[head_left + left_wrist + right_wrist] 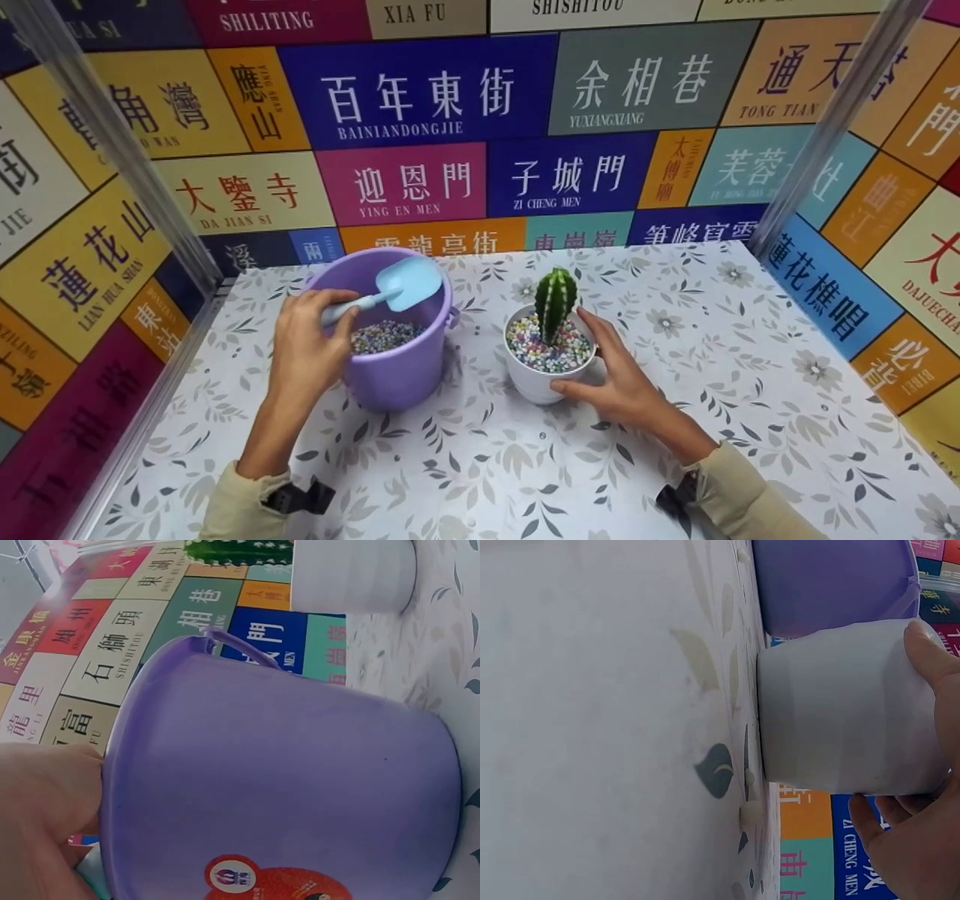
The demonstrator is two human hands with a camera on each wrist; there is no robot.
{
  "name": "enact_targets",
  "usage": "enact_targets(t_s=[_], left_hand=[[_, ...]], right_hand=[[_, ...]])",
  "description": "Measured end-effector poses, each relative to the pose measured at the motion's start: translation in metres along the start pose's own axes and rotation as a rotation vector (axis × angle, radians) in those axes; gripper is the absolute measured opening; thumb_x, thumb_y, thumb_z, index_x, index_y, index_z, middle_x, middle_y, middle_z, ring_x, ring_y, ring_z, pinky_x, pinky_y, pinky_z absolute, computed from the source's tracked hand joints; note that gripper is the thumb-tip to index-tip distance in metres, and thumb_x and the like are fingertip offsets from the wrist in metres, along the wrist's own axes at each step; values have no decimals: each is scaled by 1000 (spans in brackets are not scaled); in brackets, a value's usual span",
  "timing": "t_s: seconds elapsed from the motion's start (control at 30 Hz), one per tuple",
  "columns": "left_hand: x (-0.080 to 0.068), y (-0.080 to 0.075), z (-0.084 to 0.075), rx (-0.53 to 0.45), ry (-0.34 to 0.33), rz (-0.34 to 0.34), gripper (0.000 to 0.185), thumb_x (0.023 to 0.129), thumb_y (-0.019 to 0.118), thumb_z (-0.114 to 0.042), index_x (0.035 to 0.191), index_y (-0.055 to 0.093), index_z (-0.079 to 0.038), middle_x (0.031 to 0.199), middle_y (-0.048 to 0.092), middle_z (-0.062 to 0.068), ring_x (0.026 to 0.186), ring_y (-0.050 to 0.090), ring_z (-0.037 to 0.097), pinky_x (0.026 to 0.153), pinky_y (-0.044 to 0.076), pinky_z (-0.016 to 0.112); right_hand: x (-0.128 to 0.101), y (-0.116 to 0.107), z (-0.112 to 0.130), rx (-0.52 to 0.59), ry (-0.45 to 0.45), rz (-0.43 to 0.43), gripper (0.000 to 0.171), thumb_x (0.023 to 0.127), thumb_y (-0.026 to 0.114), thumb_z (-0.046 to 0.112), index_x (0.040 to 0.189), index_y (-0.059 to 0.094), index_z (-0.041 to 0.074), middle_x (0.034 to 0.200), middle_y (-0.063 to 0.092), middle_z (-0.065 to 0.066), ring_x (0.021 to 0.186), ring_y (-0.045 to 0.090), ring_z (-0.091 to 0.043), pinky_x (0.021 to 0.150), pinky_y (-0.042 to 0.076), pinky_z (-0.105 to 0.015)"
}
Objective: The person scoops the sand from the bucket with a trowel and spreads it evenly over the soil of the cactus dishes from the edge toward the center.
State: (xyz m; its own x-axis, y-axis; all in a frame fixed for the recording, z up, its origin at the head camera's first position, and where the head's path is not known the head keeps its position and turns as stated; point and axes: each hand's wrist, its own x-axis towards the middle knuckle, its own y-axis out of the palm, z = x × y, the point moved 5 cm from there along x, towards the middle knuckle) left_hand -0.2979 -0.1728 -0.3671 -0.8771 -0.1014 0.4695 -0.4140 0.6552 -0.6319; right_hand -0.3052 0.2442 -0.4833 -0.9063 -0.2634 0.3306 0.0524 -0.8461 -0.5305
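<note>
my left hand (307, 349) holds the handle of a little blue scoop (397, 289). my fingers are curled around the handle. the scoop's wide end sits up over the open top of the purple bucket (397, 367), and it looks empty. the bucket stands on the table (675, 390) and has small colored pebbles (382, 336) at the bottom. in the left wrist view the purple bucket (285, 787) fills most of the picture, with a round red sticker low on its side, and my left hand (41, 825) is at its rim.

my right hand (611, 379) is on the white pot (536, 382). my thumb is curled on the front of the pot and my fingers wrap around its right side, so i am gripping it. the pot stands on the table just to the right of the bucket, very close to it. i cannot tell if the two touch. a green cactus (555, 300) stands upright in the middle of the pot, and colored pebbles lie all around it, up near the rim. in the right wrist view the white pot (840, 712) sits flat on the flowery table cover (607, 727), my right hand (922, 825) is around it, and the purple bucket (832, 581) is right behind it.

the walls around the table are covered with bright signs (420, 86) in many colors.
</note>
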Motion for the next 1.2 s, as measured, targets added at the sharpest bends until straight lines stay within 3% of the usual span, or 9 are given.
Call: enact_targets(t_s=[0.4,0.63,0.93,1.07,1.2], left_hand=[[2,0,-4,119,-27,98,20,97,73,-5,115,81,-4,119,77,21,117,60,42,107,44,58],[3,4,-4,86,8,92,21,100,67,0,114,81,-4,120,76,20,116,63,42,107,46,58],[6,10,-8,157,40,75,19,99,73,-5,116,81,-7,125,75,18,126,63,42,115,46,59],[7,11,-11,182,65,80,20,98,75,-7,118,80,-8,124,76,16,124,63,41,111,47,61],[7,12,-14,199,78,83,20,98,77,-9,118,80,-9,122,75,15,123,64,40,109,47,63]], right_hand=[[1,2,2,-30,-11,-1,115,84,95,35,173,24,17,175,33,-13,161,33,-43,128,29,-68],[2,2,1,-27,-10,6,114,86,94,32,173,23,14,174,32,-16,160,37,-41,125,38,-61],[3,-2,-1,-49,-3,2,115,85,93,37,173,23,14,175,32,-13,161,32,-43,128,29,-68],[4,-4,-2,-32,-8,2,107,91,88,35,173,23,16,176,31,-13,163,29,-43,128,23,-73],[7,-9,2,21,-48,-22,90,98,75,25,173,25,17,176,31,-15,161,32,-41,128,27,-68]])
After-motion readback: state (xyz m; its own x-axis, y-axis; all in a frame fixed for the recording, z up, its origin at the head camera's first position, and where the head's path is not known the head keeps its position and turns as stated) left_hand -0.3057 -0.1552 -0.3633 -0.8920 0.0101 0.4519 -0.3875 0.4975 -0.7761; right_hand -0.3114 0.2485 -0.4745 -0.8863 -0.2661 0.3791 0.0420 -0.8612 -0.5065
